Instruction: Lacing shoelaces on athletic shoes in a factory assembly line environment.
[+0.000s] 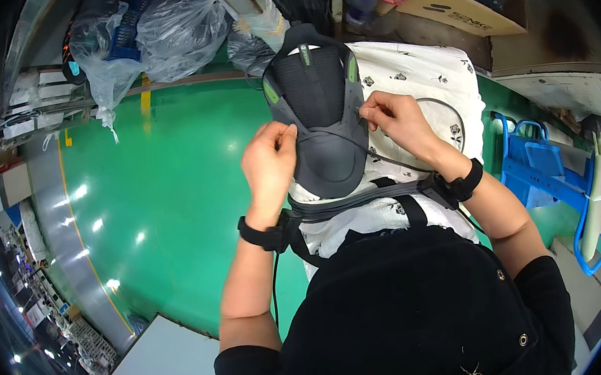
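A dark grey shoe upper (330,159) with green accents lies lengthwise on the white, flower-printed cloth (441,65) in front of me. A thin dark cord (354,142), which looks like a shoelace, slants across the upper and trails to the right over the cloth in a loop. My left hand (269,158) is pinched at the upper's left edge, near one end of the cord. On the opposite edge, the thumb and fingers of my right hand (401,120) are pressed together. What sits between the fingertips of either hand is too small to make out.
Clear plastic bags (180,29) and a blue basket sit at the far left. A cardboard box (460,9) stands at the far right. To my right is a blue metal frame (543,157); a pale board (166,367) lies at lower left. Green floor (169,178) spreads left.
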Demonstrator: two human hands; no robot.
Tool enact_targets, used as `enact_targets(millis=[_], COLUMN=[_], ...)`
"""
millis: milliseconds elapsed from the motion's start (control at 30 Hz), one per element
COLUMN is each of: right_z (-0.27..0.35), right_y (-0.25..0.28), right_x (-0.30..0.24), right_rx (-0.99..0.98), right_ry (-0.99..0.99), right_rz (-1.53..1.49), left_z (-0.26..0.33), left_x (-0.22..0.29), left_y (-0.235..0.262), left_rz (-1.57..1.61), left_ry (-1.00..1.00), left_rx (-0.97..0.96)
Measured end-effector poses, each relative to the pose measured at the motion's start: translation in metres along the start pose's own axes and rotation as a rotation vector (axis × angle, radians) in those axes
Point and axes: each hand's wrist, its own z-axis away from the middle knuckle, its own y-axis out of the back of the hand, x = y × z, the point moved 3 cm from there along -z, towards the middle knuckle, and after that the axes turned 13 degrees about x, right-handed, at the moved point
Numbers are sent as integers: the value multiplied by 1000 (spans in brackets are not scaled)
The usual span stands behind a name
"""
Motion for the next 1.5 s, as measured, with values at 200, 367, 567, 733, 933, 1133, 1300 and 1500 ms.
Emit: enact_targets(millis=[200,367,567,733,933,1133,1300,1500], right_z=[-7,-8,-11,-19,-49,-52,-47,-38], right_y=[-8,-12,-18,-9,-5,-4,-21,-25], right_x=[-7,-24,-33,-30,-61,-50,-61,-56], right_rx=[-66,57,55,-52,-337,-313,-381,-104], right_ry=[-40,408,595,789,1307,1310,1044,935], right_rz=[69,444,693,599,777,699,845,711], left_z=[-23,-33,-37,-42,-60,-60,-77,-68], left_x=[-14,13,14,28,31,37,35,34], left_y=[-4,0,10,19,18,7,8,-4], left_rz=[521,-311,-304,-331,-276,-414,-233,-271], left_ry=[619,-574,-677,-871,-1145,-1009,-847,-770], left_rx=[-453,-206,-245,-96,-325,-415,-543,-497])
